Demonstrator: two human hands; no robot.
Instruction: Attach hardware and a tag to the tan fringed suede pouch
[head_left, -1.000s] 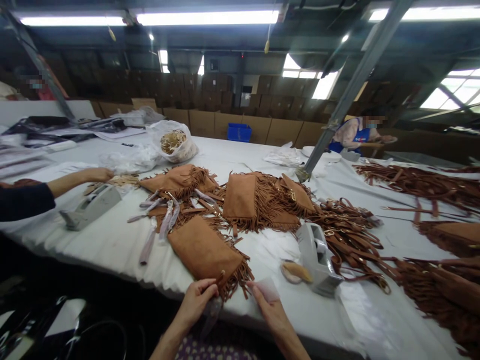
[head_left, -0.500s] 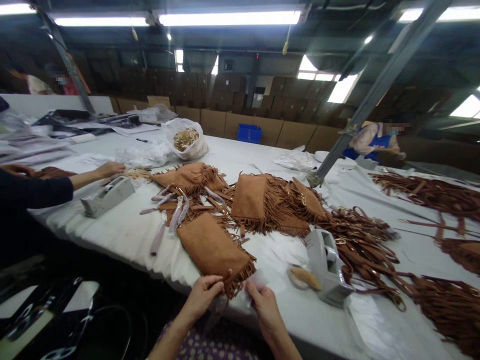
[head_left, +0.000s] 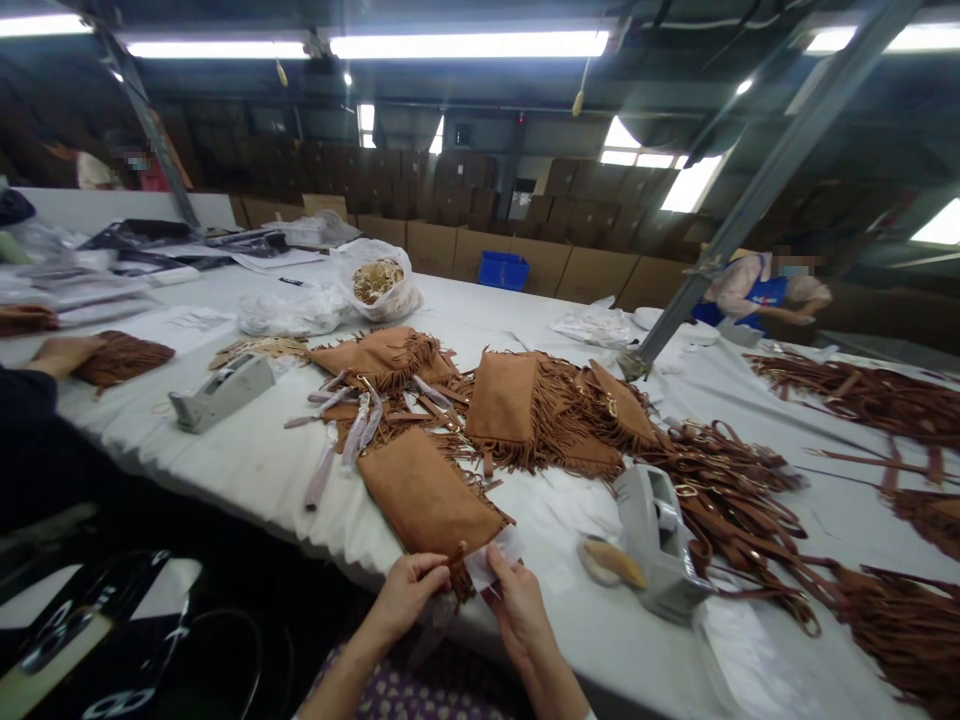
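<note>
Left hand (head_left: pixel 409 592): fingers pinching the near corner of a tan suede fringed pouch (head_left: pixel 429 490), flat at the near edge of the white cloth-covered tabletop (head_left: pixel 300 505). Right hand (head_left: pixel 519 600): fingers pinching a small translucent white sheet (head_left: pixel 491 562) over its fringe. Grey tape dispenser (head_left: pixel 660 545) to the right.

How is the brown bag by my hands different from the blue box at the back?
The brown bag has dangly fringe, but the blue box has plain sides. The brown bag lies flat, while the blue box stands open at the top. The brown bag is near you; the blue box is far away. Both have straight edges.
</note>
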